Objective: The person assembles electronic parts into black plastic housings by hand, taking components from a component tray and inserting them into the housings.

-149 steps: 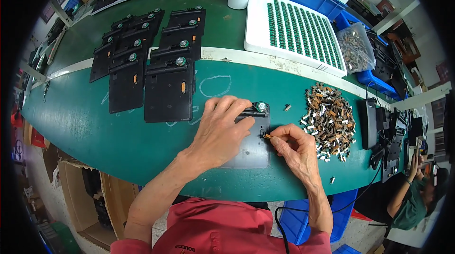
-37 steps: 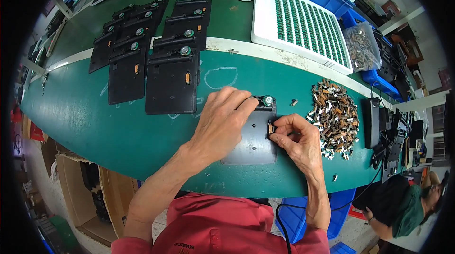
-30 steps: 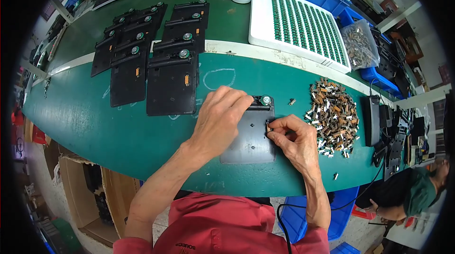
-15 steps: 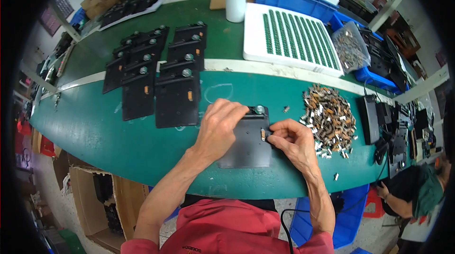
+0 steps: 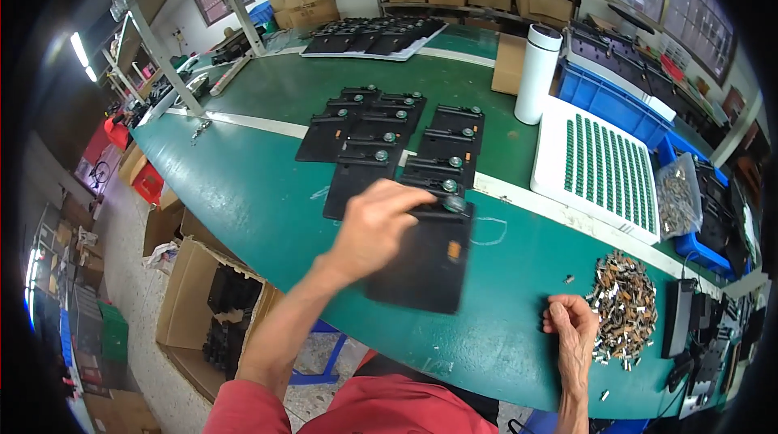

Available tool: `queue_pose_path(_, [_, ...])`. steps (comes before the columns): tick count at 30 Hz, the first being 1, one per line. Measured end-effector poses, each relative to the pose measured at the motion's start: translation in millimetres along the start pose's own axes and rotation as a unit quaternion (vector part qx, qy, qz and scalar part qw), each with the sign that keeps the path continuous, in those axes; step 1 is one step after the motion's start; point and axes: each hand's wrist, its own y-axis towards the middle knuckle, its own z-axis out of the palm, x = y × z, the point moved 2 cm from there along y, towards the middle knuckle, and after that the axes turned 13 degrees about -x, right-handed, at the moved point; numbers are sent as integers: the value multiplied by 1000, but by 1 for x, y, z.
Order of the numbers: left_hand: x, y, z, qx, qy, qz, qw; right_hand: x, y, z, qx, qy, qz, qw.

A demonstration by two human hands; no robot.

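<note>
My left hand (image 5: 374, 227) pinches the top edge of a black flat panel (image 5: 425, 268), which looks slightly blurred in front of the finished-looking rows. A silvery round part (image 5: 455, 204) sits at the panel's upper corner, and a small orange-brown piece (image 5: 454, 250) lies on its right side. To the right, my right hand (image 5: 572, 322) rests with curled fingers beside a heap of small metal-and-brown parts (image 5: 624, 308); whatever its fingers may hold is hidden. Similar black panels (image 5: 347, 189) lie overlapping in two columns beyond my left hand.
A white tray (image 5: 547, 166) with rows of small green pieces stands at the back right, near a white bottle (image 5: 537, 73). Beside it are a bag of small parts (image 5: 679, 195) and blue bins (image 5: 612, 102). An open cardboard box (image 5: 182, 312) stands below the table's left edge.
The view has swung left. My left hand has carried the panel toward the columns of similar panels. My right hand has let go of the panel and is now next to the heap.
</note>
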Motion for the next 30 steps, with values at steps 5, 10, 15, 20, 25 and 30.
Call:
queue_pose_path(5, [82,9,-92,-33,124,-67,989,2,1,5,-8,-19,6,1000])
queue_pose_path(10, [179,15,-161,-48,164,-113,979,-7,2,10,-44,-59,-13,997])
queue_pose_path(15, [231,20,-155,-39,170,-122,977,-14,-3,11,-75,-130,-66,986])
queue_pose_path(20, [261,21,-139,-63,145,-132,979,-12,-5,12,-103,-150,-58,982])
queue_pose_path(25, [275,20,-126,-86,119,-124,981,-18,-5,9,-107,-159,-73,979])
queue_pose_path(30, [273,22,-112,-89,108,-122,983,-18,-5,8,-106,-162,-72,978])
